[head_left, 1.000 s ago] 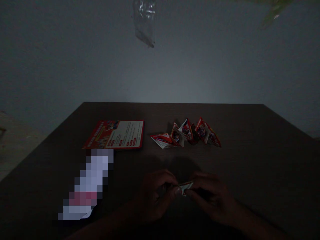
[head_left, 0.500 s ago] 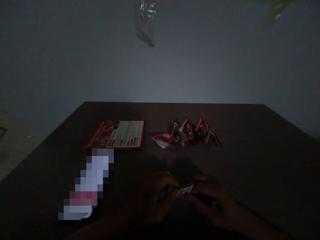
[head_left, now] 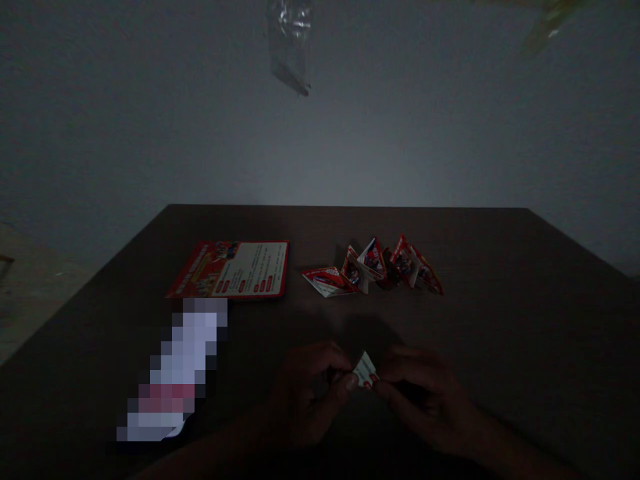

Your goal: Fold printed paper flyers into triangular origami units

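Between my two hands is a small folded paper piece (head_left: 365, 371), its pale printed face with red marks turned up toward me. My left hand (head_left: 320, 390) pinches its left edge between thumb and forefinger. On the other side, my right hand (head_left: 423, 393) is closed on the lower right corner with its fingertips. Both hands are dim, and the curled lower fingers are hard to make out. Beyond them on the table stands a row of folded red-and-white paper pieces (head_left: 363, 270), pointed in shape and set close together.
A stack of red-edged printed cards (head_left: 250, 270) lies at the left of the dark table (head_left: 490, 267). Nearer me is a lit phone-like object (head_left: 183, 373), its screen blurred by blocks. A clear plastic bag (head_left: 291, 50) hangs on the wall behind.
The paper piece has turned in my fingers: a thin sliver of it showed before, and its pale face is visible now. My hands have barely shifted.
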